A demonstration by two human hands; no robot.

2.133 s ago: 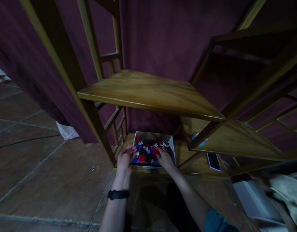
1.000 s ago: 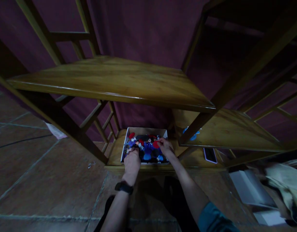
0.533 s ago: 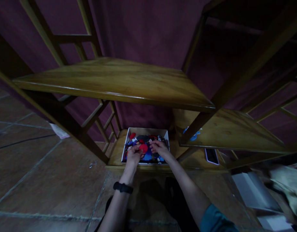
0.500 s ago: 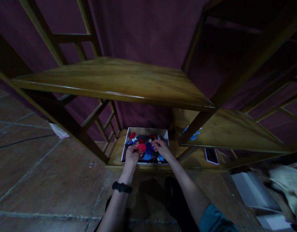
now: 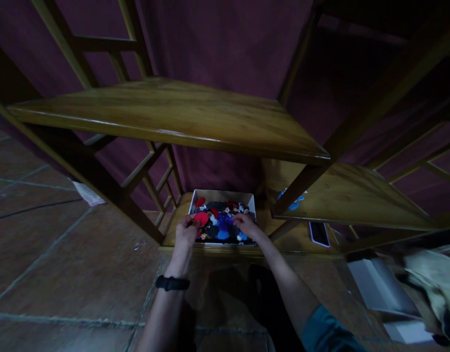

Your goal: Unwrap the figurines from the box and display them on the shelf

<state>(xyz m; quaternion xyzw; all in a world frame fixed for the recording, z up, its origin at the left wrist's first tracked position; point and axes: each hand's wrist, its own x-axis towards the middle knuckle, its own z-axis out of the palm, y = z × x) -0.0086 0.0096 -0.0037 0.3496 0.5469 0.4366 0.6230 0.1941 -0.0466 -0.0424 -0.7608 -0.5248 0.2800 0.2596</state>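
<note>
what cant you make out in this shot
Head view throughout:
Floor of the white box: covered by heaped pieces
Whether the right hand grips anything: too small, dark
Blue item: partly behind a wooden post
Pale cloth: blurred, cut by the right edge

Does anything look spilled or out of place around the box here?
No spill shows; the jumbled pieces are in the box. One oddity: a small pale item lies alone on the floor, left of the low shelf, perhaps dropped; too small to identify.
</note>
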